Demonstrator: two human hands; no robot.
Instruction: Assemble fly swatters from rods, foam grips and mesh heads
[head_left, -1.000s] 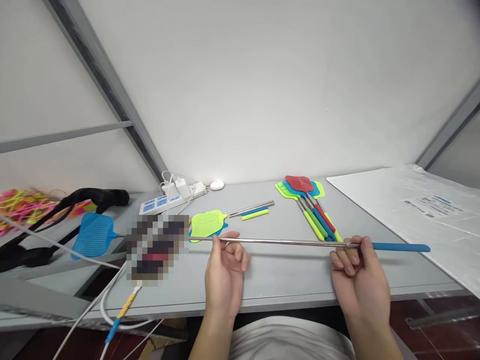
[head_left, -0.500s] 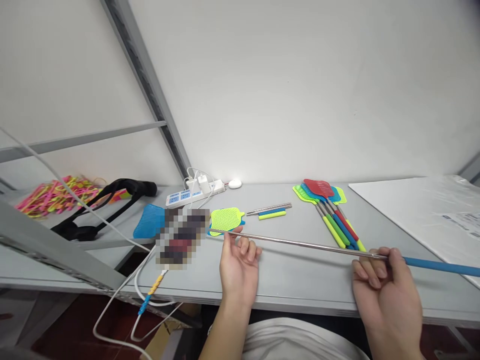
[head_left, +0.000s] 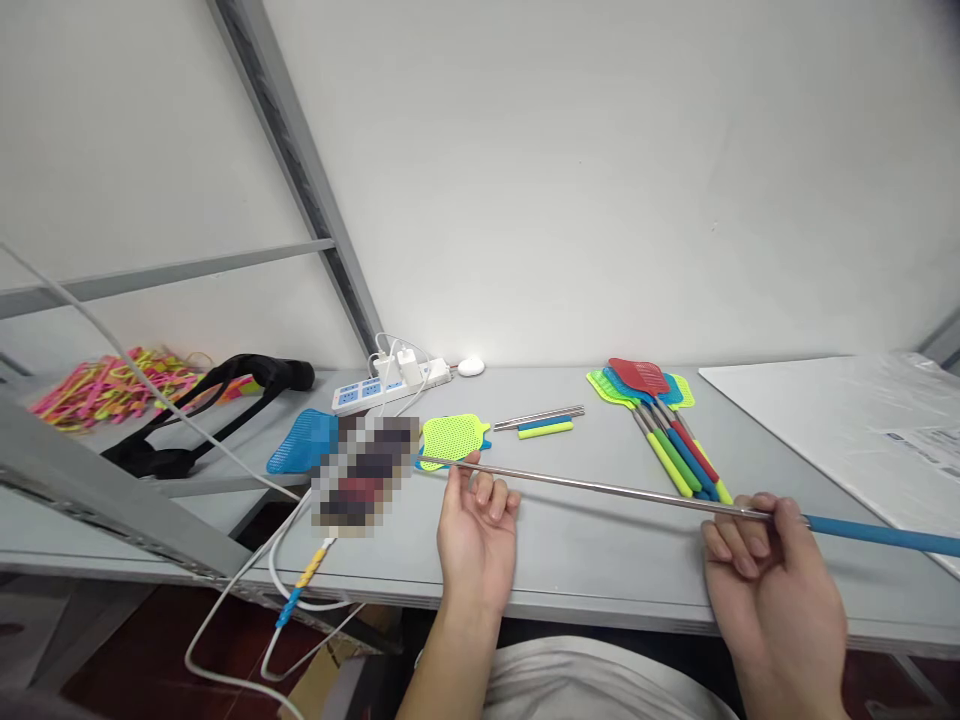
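A fly swatter with a long extended metal rod (head_left: 600, 486) spans the front of the shelf. Its blue handle (head_left: 877, 533) points right, and a blue mesh head (head_left: 304, 440) shows at the left, beyond a pixelated patch that hides the join. My left hand (head_left: 480, 535) pinches the rod near its left part, palm up. Near the handle end, my right hand (head_left: 772, 585) is closed around the rod with thumb and fingers. Behind my left hand lie a yellow-green swatter head (head_left: 454, 438) with blue beneath, loose metal rods (head_left: 540, 415) and a yellow-green handle (head_left: 545, 430).
Several swatters (head_left: 664, 430) in mixed colours are piled at the back right. A white plastic-wrapped sheet (head_left: 847, 430) lies right. A power strip (head_left: 390, 388), white cables (head_left: 217, 640), a black frame (head_left: 210, 410) and colourful strips (head_left: 127, 390) occupy the left, past a metal post (head_left: 300, 180).
The blue swatter head at the left has turned slightly, its outline now tilted differently. Both hands keep nearly the same place and grip on the rod.
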